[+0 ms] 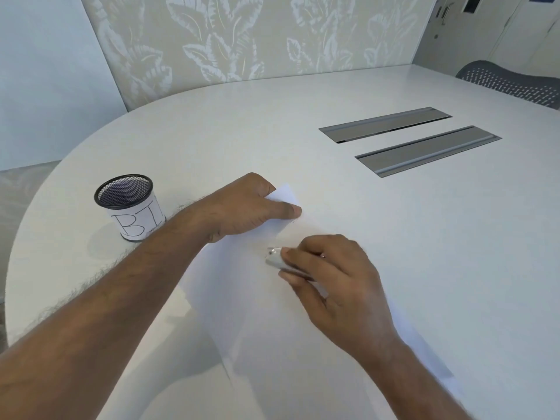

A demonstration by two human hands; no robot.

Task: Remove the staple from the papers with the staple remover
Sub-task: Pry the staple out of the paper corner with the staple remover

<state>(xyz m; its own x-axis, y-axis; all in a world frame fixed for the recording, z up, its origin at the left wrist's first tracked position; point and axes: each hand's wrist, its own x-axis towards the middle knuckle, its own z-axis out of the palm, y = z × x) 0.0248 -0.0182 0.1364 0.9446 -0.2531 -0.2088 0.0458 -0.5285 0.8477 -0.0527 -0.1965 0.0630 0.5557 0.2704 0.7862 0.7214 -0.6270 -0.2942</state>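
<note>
A person's two bare hands work over white papers [242, 298] spread on a pale, rounded tabletop [394, 237], seen from a head-worn camera. The left hand [242, 207], reaching in from the lower left of the frame, lies knuckles-up on the far corner of the sheets at centre frame, fingers curled and thumb stretched flat along the paper's edge, pressing it down. Just below and to the right, the right hand [333, 277] pinches a small silver-grey staple remover [277, 258] between thumb and fingers; the tool's exposed end points toward the left hand and sits on or just above the sheets, between the two hands. Whether its tip touches the paper cannot be told, and the staple itself is too small to make out. The right hand is slightly blurred. At the left of the frame, well apart from the papers, stands a black mesh cup [128, 204] wrapped in a handwritten paper label. Two grey metal cable hatches [424, 150] are set into the tabletop at upper right, with a mesh chair back [512, 83] beyond.
</note>
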